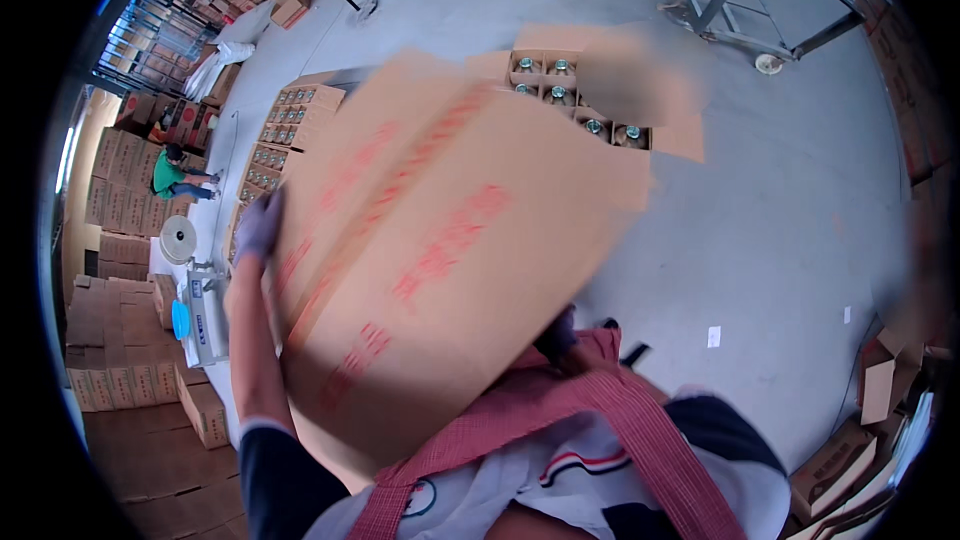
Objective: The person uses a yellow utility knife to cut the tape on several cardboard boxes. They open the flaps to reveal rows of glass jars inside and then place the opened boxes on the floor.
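Note:
A large brown cardboard box (440,230), tilted and slightly blurred, fills the middle in front of me. A strip of tape runs along its face, between rows of red print. My left hand (258,225), in a purple-grey glove, is closed on its left edge. At the lower right edge, close to my body, my dark-gloved right hand (557,333) grips the box, its fingers mostly hidden. Beyond stands an open carton (680,137) of clear glass bottles with greenish caps (560,95), set in cardboard dividers. A blurred patch covers part of that carton.
Open cartons of bottles (268,158) line the left side. Near them stand a conveyor-like machine (203,315), stacked boxes (125,340) and a crouching person in green (168,175). A wheeled metal frame (745,0) is far right; loose cartons (835,465) lie at lower right.

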A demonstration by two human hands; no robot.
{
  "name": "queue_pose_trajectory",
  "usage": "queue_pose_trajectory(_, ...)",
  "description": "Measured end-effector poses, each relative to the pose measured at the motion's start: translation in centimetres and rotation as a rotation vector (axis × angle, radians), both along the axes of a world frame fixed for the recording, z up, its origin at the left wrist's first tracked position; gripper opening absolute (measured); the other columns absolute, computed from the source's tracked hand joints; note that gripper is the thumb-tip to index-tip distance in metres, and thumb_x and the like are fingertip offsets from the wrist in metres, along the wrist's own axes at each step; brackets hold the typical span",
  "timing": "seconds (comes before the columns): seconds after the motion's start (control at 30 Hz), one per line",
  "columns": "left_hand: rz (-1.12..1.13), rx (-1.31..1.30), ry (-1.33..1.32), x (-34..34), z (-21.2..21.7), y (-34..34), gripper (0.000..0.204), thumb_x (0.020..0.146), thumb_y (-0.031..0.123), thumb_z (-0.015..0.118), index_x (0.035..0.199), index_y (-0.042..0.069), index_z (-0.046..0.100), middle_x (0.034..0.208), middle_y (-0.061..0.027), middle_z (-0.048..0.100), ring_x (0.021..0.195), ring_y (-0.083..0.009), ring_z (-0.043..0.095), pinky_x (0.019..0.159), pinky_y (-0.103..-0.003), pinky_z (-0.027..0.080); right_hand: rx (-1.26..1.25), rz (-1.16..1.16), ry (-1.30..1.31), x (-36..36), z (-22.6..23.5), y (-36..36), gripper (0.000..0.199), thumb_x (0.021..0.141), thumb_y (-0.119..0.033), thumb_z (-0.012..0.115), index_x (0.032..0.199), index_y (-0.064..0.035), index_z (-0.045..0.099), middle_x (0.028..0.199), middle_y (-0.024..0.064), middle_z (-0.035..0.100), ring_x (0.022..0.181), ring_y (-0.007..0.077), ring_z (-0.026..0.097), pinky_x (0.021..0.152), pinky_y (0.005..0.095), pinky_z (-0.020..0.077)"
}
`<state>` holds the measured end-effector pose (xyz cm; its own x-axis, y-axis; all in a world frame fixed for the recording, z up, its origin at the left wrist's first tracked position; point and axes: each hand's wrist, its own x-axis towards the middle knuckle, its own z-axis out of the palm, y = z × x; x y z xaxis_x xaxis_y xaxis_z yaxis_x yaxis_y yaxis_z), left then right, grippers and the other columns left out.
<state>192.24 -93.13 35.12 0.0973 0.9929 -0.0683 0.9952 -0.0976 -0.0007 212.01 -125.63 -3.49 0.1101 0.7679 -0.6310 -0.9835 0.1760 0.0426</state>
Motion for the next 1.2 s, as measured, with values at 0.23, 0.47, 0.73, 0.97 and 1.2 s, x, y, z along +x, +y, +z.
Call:
queue_pose_trajectory(0.23,-0.661,-0.365,0.165,28.2,-21.8,7.1,0.064,0.085,0.058,0.034,0.104,0.004,0.062,0.104,-0.0215,0.060,0.098,-0.0356,0.057,0.087,-0.042,0.043,-0.327,-0.356,-0.189,-0.5,-6.5,-9.2,0.058,0.089,-0.047,0.025,0.132,-0.0103,0.035,0.134,0.0117,0.039,0.122,0.0315,0.038,0.100,0.0464,0.0325)
queue_pose_trajectory(0.47,-1.021,-0.730,0.161,40.1,-52.9,-1.5,0.064,0.083,0.058,0.033,0.102,0.005,0.063,0.106,-0.0215,0.060,0.099,-0.0350,0.057,0.086,-0.041,0.044,-0.835,-0.726,-0.034,-4.6,-14.5,-19.7,0.053,0.091,-0.044,0.025,0.130,-0.0114,0.036,0.132,0.0116,0.041,0.118,0.0307,0.042,0.097,0.0469,0.0379)
queue_pose_trajectory(0.73,-0.905,-1.067,0.380,29.0,-83.2,-8.0,0.072,0.083,0.062,0.029,0.120,0.005,0.053,0.118,-0.0223,0.054,0.113,-0.0362,0.049,0.096,-0.038,0.036,-1.413,-0.629,0.120,-11.9,-21.1,-23.0,0.062,0.089,-0.056,0.024,0.133,-0.0139,0.033,0.137,0.0068,0.035,0.121,0.0282,0.037,0.101,0.0441,0.0316)
queue_pose_trajectory(0.97,-0.805,-0.818,0.181,25.3,-80.3,-1.0,0.045,0.084,0.047,0.046,0.098,0.005,0.056,0.095,-0.0226,0.060,0.093,-0.0380,0.056,0.080,-0.043,0.042,-1.679,-0.369,-0.035,-10.2,-20.7,-14.4,0.072,0.090,-0.059,0.025,0.138,-0.0039,0.024,0.138,0.0113,0.033,0.122,0.0266,0.035,0.103,0.0383,0.0285)
queue_pose_trajectory(1.2,-0.162,-1.263,-0.289,13.2,-65.6,8.2,0.025,0.085,0.024,0.054,0.094,0.001,0.058,0.104,-0.0073,0.061,0.093,-0.0211,0.056,0.080,-0.038,0.045,-1.077,-0.484,0.122,-3.0,-20.2,-23.1,0.072,0.086,-0.062,0.031,0.136,-0.0114,0.032,0.136,0.0103,0.039,0.124,0.0275,0.037,0.102,0.0459,0.0272)
